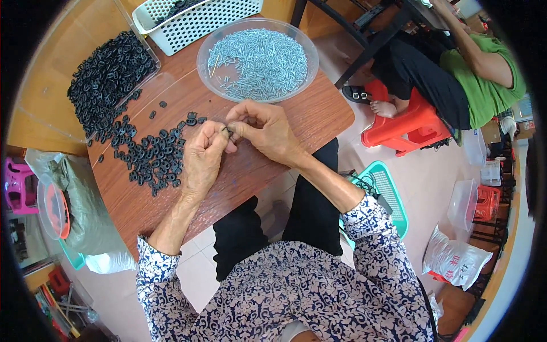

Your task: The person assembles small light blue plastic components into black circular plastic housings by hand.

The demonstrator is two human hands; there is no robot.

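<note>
We see a small black part [228, 131] pinched between both hands above the tabletop [307, 119]. The left hand [204, 157] has its grip closed on the part; the right hand [265, 130] pinches it from the other side. Left of the hands lie loose black parts [151, 157]; beyond them stands a clear bowl [257, 60] of grey pins.

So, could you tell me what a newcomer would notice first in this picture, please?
Both hands meet at the table's middle: the left hand and right hand pinch one small black piece between their fingers. Behind them stands a clear bowl full of silvery pins. To the left, a heap of black rings spills across the brown table.
</note>
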